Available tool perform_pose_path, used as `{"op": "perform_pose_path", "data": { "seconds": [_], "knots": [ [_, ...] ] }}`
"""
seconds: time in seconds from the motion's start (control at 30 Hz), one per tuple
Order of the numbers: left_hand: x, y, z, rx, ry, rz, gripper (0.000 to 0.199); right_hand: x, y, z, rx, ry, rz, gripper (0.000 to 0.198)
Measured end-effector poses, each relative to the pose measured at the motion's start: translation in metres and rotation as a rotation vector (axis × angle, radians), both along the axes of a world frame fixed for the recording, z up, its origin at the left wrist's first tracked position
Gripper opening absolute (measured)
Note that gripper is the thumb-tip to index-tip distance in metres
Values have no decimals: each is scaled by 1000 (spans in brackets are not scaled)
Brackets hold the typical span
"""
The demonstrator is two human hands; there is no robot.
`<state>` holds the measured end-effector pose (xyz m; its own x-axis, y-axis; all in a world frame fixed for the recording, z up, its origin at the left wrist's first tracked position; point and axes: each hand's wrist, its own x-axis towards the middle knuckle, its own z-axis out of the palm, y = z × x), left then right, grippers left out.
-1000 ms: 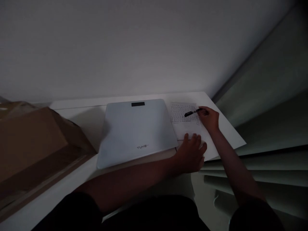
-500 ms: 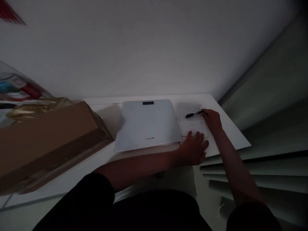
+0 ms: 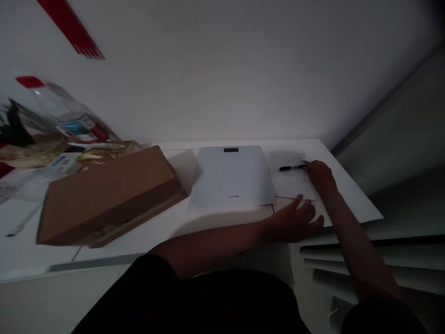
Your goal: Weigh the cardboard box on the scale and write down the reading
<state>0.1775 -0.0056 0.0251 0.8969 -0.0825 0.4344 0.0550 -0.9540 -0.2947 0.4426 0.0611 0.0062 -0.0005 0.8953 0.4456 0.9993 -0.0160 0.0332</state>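
Note:
The room is dim. A white bathroom scale (image 3: 232, 178) with a dark display lies flat on the white tabletop (image 3: 174, 222). To its right is a sheet of paper (image 3: 290, 178) printed with rows of small marks. My right hand (image 3: 321, 176) holds a black pen (image 3: 291, 168) over the upper part of that sheet. My left hand (image 3: 295, 220) rests flat on the table near the sheet's lower edge, fingers apart, holding nothing.
A long brown cardboard box (image 3: 107, 197) lies left of the scale. Behind it are a clear plastic bottle with a red cap (image 3: 62, 109) and crumpled wrappers (image 3: 41, 155). Pale slatted blinds (image 3: 375, 264) hang at the right, below the table edge.
The view has swung left, bringing the box, bottle and wrappers into sight. My left hand slid off the sheet's lower corner toward me. My right hand still holds the pen on the sheet.

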Motion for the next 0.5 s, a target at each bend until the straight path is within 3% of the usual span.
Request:
{"op": "perform_pose_path", "data": {
  "seconds": [0.17,0.27,0.4,0.5],
  "knots": [
    [-42,-9,13,-78,-34,-81,26,0,-6,-1,91,29,59,39],
    [-79,-15,16,-243,-106,-39,16,-1,-7,0,163,33,68,44],
    [-140,-40,22,-451,-230,7,18,-3,-8,4,256,31,173,46],
    [-178,-69,26,-528,-409,148,13,-10,-10,11,321,2,259,37]
  ]
}}
